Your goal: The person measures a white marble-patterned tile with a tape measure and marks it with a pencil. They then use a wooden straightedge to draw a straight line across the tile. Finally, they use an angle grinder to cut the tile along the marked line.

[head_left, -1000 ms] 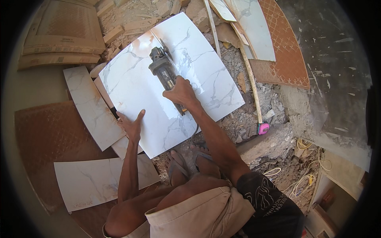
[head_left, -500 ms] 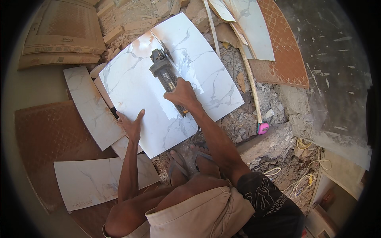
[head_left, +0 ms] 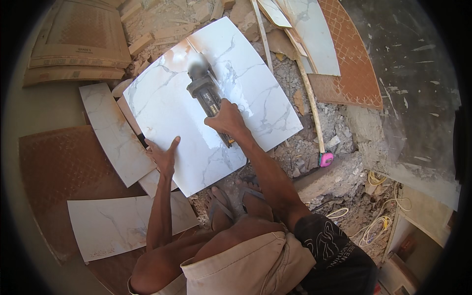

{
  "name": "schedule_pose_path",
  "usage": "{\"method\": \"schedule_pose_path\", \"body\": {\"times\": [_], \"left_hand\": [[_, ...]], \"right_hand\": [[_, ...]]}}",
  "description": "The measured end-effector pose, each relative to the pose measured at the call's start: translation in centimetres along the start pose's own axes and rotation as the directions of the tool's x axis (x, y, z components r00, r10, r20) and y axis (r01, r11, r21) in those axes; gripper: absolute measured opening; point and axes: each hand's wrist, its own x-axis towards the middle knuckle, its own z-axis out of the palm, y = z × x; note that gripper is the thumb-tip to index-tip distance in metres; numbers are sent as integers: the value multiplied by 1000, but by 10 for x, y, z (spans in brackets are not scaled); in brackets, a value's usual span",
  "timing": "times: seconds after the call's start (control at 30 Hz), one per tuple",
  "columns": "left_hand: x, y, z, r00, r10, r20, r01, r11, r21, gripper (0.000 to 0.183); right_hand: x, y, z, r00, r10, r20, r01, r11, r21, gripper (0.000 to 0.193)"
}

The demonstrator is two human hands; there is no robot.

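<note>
A large white marble-patterned tile (head_left: pixel 265 93) lies in front of me on the rubble. My right hand (head_left: pixel 228 119) is wrapped round the body of a dark angle grinder (head_left: pixel 202 93), whose front end is over the tile's upper part. A pale grey blur hides that end and its disc. From there a thin dark line with reddish-brown smears runs to the tile's far edge. At the tile's left edge is my left hand (head_left: pixel 163 155), thumb and fingers spread, the thumb on the tile's face.
Cut tile pieces (head_left: pixel 115 135) and a brown tile back (head_left: pixel 59 177) lie to the left, near cardboard cartons (head_left: pixel 78 39). Right of the tile are a pale stick (head_left: pixel 313 108), a pink tape measure (head_left: pixel 325 159), more tiles (head_left: pixel 314 34) and looped cable (head_left: pixel 376 231). My sandalled feet (head_left: pixel 220 209) are close below.
A pale blur now covers the grinder's front end and disc, which were clear before. The grinder and my right hand have shifted very slightly toward me. My left hand stays in place.
</note>
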Motion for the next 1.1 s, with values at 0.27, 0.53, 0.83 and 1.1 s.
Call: {"method": "schedule_pose_path", "body": {"times": [0.27, 0.53, 0.83, 1.1], "left_hand": [[5, -9, 1, 999, 42, 4, -42, 998, -37, 139], [1, -4, 1, 1000, 1, 3, -1, 1000, -25, 139], [3, -7, 2, 1000, -3, 5, 3, 1000, -30, 141], [2, -4, 0, 1000, -22, 11, 22, 1000, -14, 140]], "right_hand": [[17, -6, 6, 999, -30, -25, 30, 999, -12, 58], [31, -14, 7, 999, -30, -32, 29, 999, -24, 59], [36, -18, 6, 998, -47, -45, 47, 999, -13, 58], [38, -22, 4, 999, -42, -22, 42, 999, 8, 55]]}}
